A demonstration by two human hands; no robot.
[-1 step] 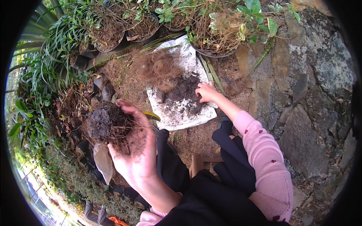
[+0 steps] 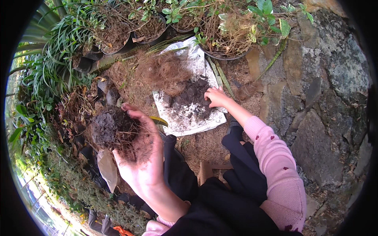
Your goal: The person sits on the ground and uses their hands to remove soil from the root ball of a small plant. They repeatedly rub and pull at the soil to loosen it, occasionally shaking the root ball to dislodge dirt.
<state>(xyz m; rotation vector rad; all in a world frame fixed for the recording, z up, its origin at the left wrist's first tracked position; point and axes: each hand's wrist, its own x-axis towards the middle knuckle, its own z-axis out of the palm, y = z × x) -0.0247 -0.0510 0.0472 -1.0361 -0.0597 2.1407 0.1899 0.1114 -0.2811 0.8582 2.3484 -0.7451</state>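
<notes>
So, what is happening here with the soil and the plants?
A person crouches on the ground by a stone wall. The left hand holds up a clump of dark soil and roots. The right hand reaches into a pile of dark soil on a white sheet. A tuft of brown fibres lies on the sheet's far end, near several potted plants.

Dirt ground (image 2: 204,147) w/ white sheet (image 2: 185,118), pots (image 2: 151,33), stones (image 2: 315,106).

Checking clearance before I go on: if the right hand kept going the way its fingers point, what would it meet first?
The right hand points up-left across the white sheet. It would first meet the dark soil pile at its fingertips, probably touching already; the brown fibre tuft lies beyond.
</notes>
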